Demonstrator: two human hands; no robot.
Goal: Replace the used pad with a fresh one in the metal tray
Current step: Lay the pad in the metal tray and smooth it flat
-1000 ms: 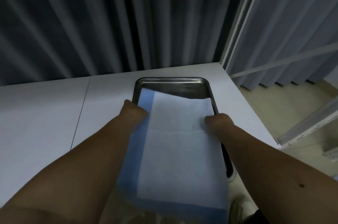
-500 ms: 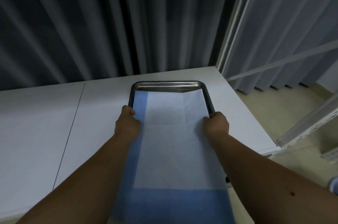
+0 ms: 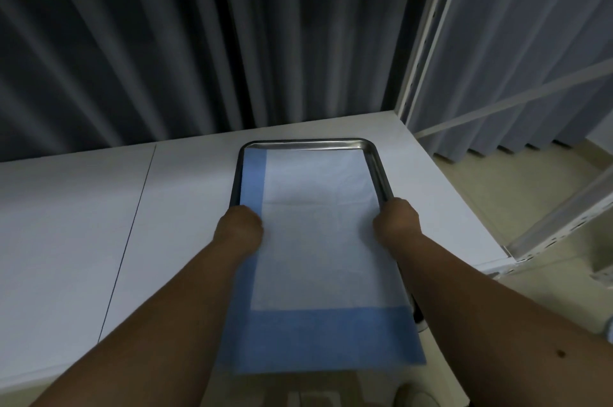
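Pad (image 3: 318, 240): white, blue-bordered, far end in the tray (image 3: 378, 167), near end overhanging the table (image 3: 99, 207).
Left hand (image 3: 238, 230): on the pad's left edge; finger state hidden.
Right hand (image 3: 396, 224): same, right edge.
Advice: likely lower evenly, square corners, smooth flat.

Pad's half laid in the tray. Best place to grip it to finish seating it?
Probably the pad by its two long side edges, about mid-length, from either side, as the left hand and right hand do now. It is limp, and its near blue band overhangs the tray toward the person, so paired side grips should keep it flat.
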